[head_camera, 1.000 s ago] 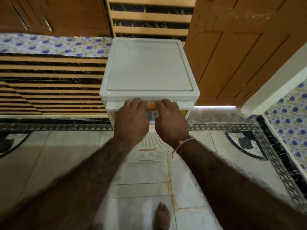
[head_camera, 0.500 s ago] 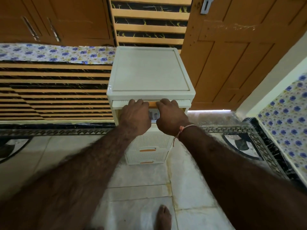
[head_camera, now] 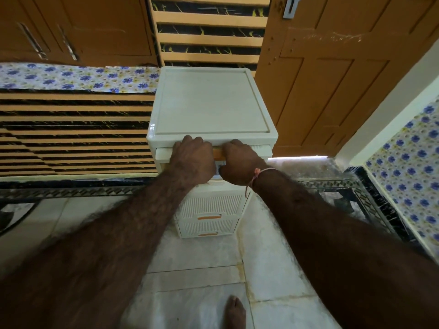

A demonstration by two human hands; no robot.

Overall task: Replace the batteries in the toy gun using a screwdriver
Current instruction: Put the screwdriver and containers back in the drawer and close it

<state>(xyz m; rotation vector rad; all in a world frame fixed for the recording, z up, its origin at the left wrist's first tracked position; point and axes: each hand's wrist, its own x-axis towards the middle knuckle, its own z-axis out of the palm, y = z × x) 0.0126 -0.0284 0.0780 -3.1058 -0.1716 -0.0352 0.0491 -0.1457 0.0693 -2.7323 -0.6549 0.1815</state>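
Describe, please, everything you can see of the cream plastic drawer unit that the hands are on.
The drawer unit is a tall, narrow tower of glossy cream plastic that stands upright on the pale tiled floor, between a striped wall and a wooden door. Its flat top has a raised rim and bears nothing. The drawer fronts are ribbed, with orange handles. The top drawer juts out slightly; the left hand and right hand grip its front at the orange handle.

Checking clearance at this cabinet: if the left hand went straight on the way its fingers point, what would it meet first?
The left hand grips the top drawer front of the cream plastic drawer cabinet. Straight on, its fingers would probably meet the cabinet's front top rim just above the drawer, though depth is unclear.
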